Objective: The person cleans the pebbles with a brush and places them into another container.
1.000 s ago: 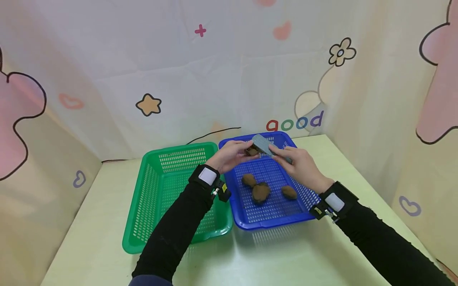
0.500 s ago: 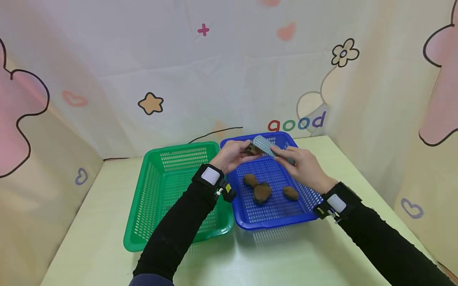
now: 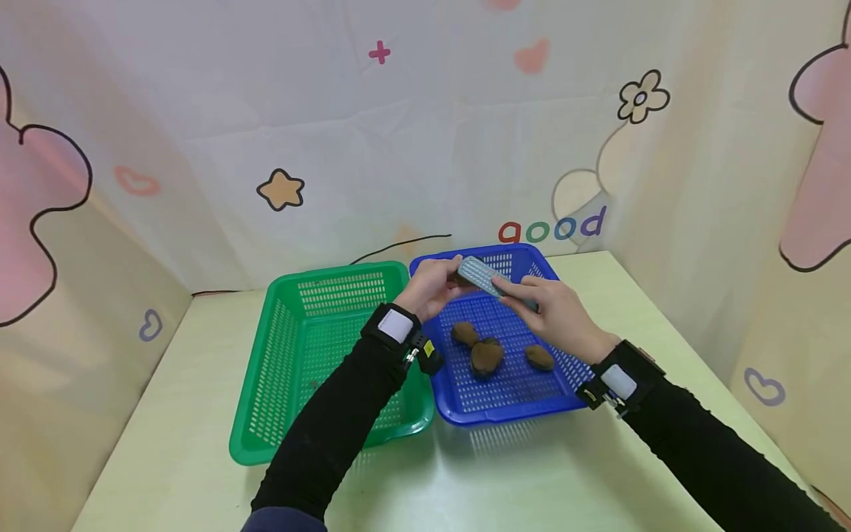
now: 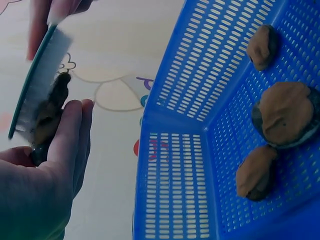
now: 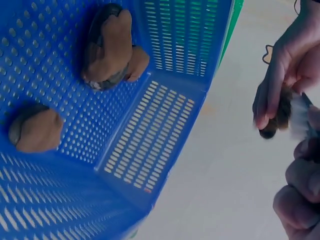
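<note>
My left hand (image 3: 432,288) holds a dark stone (image 4: 46,122) smeared with brown mud, above the far part of the blue basket (image 3: 508,415). The right hand (image 3: 558,314) grips a scrub brush (image 3: 477,273) by one end. The brush has a flat grey-blue back and white bristles (image 4: 46,77). Those bristles lie against the muddy side of the stone, and the brush back hides most of it in the head view. Several more mud-coated stones sit on the blue basket's floor, among them a large one (image 3: 487,358), a smaller one behind it (image 3: 465,335) and one further right (image 3: 539,357).
To the left, a green basket (image 3: 319,325) stands against the blue one; the left forearm reaches over its front right part. Both baskets rest on a pale table (image 3: 465,488) with a printed curtain (image 3: 332,148) behind it.
The brush and right hand have shifted slightly left across the stone, so the brush covers more of it. Both hands keep their hold, and the stones in the basket have not moved.
</note>
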A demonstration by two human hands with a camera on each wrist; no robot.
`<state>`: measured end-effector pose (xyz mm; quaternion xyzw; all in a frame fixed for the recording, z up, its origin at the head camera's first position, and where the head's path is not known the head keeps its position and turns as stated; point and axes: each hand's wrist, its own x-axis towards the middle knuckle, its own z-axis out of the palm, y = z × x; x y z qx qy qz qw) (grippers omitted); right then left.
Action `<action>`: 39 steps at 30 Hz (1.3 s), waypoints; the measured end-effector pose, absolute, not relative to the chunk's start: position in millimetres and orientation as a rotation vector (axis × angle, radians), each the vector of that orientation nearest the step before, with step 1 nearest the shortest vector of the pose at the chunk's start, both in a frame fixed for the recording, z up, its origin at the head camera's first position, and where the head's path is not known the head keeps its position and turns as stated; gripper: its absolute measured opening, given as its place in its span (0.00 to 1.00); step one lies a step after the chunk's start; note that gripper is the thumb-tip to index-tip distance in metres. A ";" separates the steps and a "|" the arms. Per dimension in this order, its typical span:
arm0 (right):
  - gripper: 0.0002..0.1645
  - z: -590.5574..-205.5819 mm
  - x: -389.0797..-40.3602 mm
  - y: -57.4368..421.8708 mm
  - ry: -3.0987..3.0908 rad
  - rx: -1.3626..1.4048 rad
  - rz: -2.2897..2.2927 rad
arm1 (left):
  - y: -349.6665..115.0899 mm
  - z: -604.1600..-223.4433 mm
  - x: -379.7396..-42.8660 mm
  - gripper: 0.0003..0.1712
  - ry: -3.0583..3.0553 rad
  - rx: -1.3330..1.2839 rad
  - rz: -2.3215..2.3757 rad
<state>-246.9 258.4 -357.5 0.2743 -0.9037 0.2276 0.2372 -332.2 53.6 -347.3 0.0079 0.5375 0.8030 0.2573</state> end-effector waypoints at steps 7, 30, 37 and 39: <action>0.24 -351.9 -248.0 262.3 -2.481 0.680 0.529 | 55.7 -347.3 -331.4 0.23 1.432 0.008 2.179; 0.25 -351.7 -246.1 278.5 -2.675 0.644 0.568 | 28.0 -339.0 -330.8 0.25 1.112 0.000 2.393; 0.24 -351.1 -249.2 278.4 -2.719 0.656 0.580 | 16.5 -338.9 -328.4 0.13 1.491 0.201 2.371; 0.23 -351.0 -249.8 278.4 -2.745 0.642 0.585 | 13.2 -340.4 -328.7 0.12 1.527 0.193 2.382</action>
